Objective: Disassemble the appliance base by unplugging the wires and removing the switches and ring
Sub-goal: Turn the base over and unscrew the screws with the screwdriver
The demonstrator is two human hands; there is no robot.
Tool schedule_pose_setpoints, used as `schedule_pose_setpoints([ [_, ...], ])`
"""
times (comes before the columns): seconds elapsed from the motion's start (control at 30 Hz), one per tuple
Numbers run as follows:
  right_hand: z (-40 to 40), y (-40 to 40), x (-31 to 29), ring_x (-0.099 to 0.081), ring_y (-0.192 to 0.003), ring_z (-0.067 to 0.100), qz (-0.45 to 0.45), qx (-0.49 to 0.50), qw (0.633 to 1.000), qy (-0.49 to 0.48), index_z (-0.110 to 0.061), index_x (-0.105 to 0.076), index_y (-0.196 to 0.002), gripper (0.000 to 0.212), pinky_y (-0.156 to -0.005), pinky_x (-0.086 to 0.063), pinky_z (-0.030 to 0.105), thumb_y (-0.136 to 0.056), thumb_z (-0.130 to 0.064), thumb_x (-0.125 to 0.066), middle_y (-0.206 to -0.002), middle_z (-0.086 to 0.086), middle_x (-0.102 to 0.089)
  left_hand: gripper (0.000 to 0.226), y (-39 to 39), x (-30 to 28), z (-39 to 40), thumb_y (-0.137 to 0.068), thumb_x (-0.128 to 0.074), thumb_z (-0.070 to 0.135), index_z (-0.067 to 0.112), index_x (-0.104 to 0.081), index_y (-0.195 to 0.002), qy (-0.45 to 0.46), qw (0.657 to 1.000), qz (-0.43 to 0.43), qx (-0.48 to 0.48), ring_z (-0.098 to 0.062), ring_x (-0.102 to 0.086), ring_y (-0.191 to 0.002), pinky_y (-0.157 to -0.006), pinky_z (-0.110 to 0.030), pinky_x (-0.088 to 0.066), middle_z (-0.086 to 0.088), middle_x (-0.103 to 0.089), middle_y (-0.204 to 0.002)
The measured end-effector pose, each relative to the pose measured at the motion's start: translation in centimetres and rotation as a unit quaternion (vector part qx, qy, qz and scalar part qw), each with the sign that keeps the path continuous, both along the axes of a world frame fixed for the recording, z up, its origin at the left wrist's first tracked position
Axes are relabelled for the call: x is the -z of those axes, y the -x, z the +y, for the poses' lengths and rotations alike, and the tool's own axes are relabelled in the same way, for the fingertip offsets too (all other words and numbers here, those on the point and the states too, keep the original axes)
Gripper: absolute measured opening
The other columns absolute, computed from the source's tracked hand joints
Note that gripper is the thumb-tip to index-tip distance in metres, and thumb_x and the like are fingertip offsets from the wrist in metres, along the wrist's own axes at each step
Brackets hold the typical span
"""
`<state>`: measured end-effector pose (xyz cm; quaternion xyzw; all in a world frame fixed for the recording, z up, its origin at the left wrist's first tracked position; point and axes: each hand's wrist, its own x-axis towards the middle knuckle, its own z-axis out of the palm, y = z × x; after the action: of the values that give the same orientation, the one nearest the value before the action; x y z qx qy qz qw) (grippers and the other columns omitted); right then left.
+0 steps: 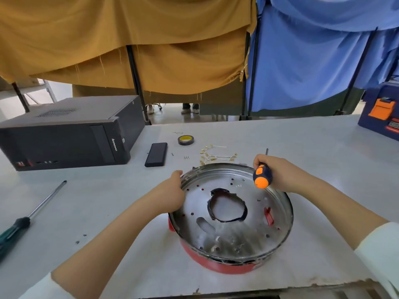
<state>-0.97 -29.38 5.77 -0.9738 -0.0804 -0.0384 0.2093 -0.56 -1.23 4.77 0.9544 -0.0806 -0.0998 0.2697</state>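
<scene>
Two hands on the appliance base, which sits mid-table, tilted, metal pan up over a red shell: left hand has fingers curled round its left rim, right hand fist-grips an orange-and-navy screwdriver at its far-right rim. Inside the pan: a ragged centre hole, a red switch part at right, scattered screw holes. Loose wires with brass terminals lie just behind the base, tape roll beyond them, desktop PC far left.

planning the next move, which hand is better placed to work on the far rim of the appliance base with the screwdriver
Right. The right hand already grips the orange screwdriver at the far rim of the appliance base. The left hand grips the base's left rim, well placed for steadying it.
</scene>
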Motion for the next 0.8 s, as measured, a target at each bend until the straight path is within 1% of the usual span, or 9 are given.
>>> schedule_pose_setpoints([
  [0.07,0.4,0.0,-0.2,-0.049,-0.076,0.022,-0.001,-0.019,1.000,0.005,-0.022,-0.049,-0.087,0.021,-0.074,-0.047,0.037,-0.079,-0.002,-0.053,-0.087,0.004,-0.060,0.061,0.0,-0.9,-0.1,-0.093,-0.041,0.015,0.022,-0.014,-0.148,-0.016,1.000,-0.019,0.014,-0.014,-0.055,-0.074,-0.056,-0.022,-0.041,-0.007,-0.049,-0.127],
  [0.13,0.9,-0.1,-0.5,-0.051,-0.076,0.023,-0.004,-0.042,0.999,0.000,-0.029,-0.045,-0.080,0.028,-0.072,-0.046,0.035,-0.077,-0.003,-0.056,-0.083,0.000,-0.059,0.061,-0.4,-1.8,-0.7,-0.094,-0.046,0.023,0.024,-0.018,-0.148,-0.041,0.996,-0.069,0.040,-0.021,-0.057,-0.103,-0.078,-0.024,-0.044,-0.007,-0.035,-0.145],
  [0.23,1.7,-0.6,-0.5,-0.057,-0.081,0.026,-0.011,-0.073,0.997,-0.008,-0.034,-0.043,-0.077,0.036,-0.075,-0.048,0.037,-0.077,-0.002,-0.057,-0.083,-0.003,-0.059,0.058,-1.6,-2.6,-2.7,-0.093,-0.049,0.025,0.023,-0.025,-0.146,-0.087,0.984,-0.115,0.108,-0.025,-0.039,-0.130,-0.100,-0.032,-0.035,-0.007,-0.034,-0.147],
  [0.33,2.5,-0.9,-0.1,-0.058,-0.081,0.026,-0.026,-0.091,0.995,-0.041,-0.033,-0.044,-0.080,0.036,-0.077,-0.049,0.040,-0.080,-0.001,-0.061,-0.083,-0.002,-0.059,0.056,-2.6,-2.4,-5.2,-0.093,-0.052,0.028,0.019,-0.031,-0.144,-0.096,0.979,-0.106,0.146,-0.025,-0.042,-0.128,-0.103,-0.033,-0.035,-0.008,-0.041,-0.144],
  [0.43,3.1,-1.0,-0.6,-0.061,-0.074,0.015,-0.073,-0.094,0.980,-0.158,-0.022,-0.048,-0.095,0.030,-0.075,-0.053,0.039,-0.082,-0.007,-0.070,-0.081,-0.006,-0.063,0.049,-3.4,-1.1,-6.5,-0.094,-0.052,0.028,0.019,-0.038,-0.140,-0.096,0.979,-0.096,0.152,-0.025,-0.047,-0.124,-0.101,-0.035,-0.038,-0.007,-0.051,-0.136],
  [0.53,3.5,-1.0,-2.8,-0.065,-0.058,0.017,-0.063,-0.025,0.956,-0.286,-0.028,-0.046,-0.096,0.031,-0.065,-0.054,0.041,-0.083,-0.049,-0.064,-0.069,0.000,-0.068,0.032,-3.8,0.2,-6.2,-0.094,-0.051,0.024,0.022,-0.053,-0.126,-0.057,0.982,-0.103,0.145,-0.026,-0.052,-0.114,-0.091,-0.031,-0.041,-0.004,-0.059,-0.124],
  [0.63,3.7,-0.9,-5.2,-0.054,-0.053,0.011,-0.157,0.045,0.974,-0.158,-0.028,-0.044,-0.069,0.054,-0.053,-0.040,0.029,-0.074,-0.082,-0.039,-0.056,-0.005,-0.055,0.026,-4.1,0.6,-5.4,-0.094,-0.052,0.020,0.022,-0.060,-0.119,-0.032,0.985,-0.105,0.130,-0.025,-0.054,-0.108,-0.084,-0.027,-0.040,-0.004,-0.062,-0.118],
  [0.7,4.0,-0.9,-6.5,-0.046,-0.052,0.005,-0.240,0.056,0.956,-0.162,-0.029,-0.036,-0.058,0.049,-0.050,-0.027,0.028,-0.084,-0.070,-0.044,-0.051,-0.009,-0.046,0.028,-4.4,0.4,-5.2,-0.092,-0.052,0.020,0.022,-0.060,-0.119,-0.047,0.987,-0.101,0.117,-0.025,-0.055,-0.106,-0.086,-0.029,-0.042,-0.005,-0.062,-0.118],
  [0.8,4.5,-1.1,-8.0,-0.049,-0.055,0.006,-0.322,0.057,0.918,-0.225,-0.024,-0.040,-0.061,0.042,-0.050,-0.030,0.029,-0.089,-0.051,-0.054,-0.050,-0.011,-0.049,0.029,-4.8,0.0,-5.4,-0.091,-0.052,0.020,0.025,-0.059,-0.119,-0.086,0.987,-0.096,0.093,-0.026,-0.056,-0.104,-0.088,-0.035,-0.047,-0.004,-0.062,-0.116],
])
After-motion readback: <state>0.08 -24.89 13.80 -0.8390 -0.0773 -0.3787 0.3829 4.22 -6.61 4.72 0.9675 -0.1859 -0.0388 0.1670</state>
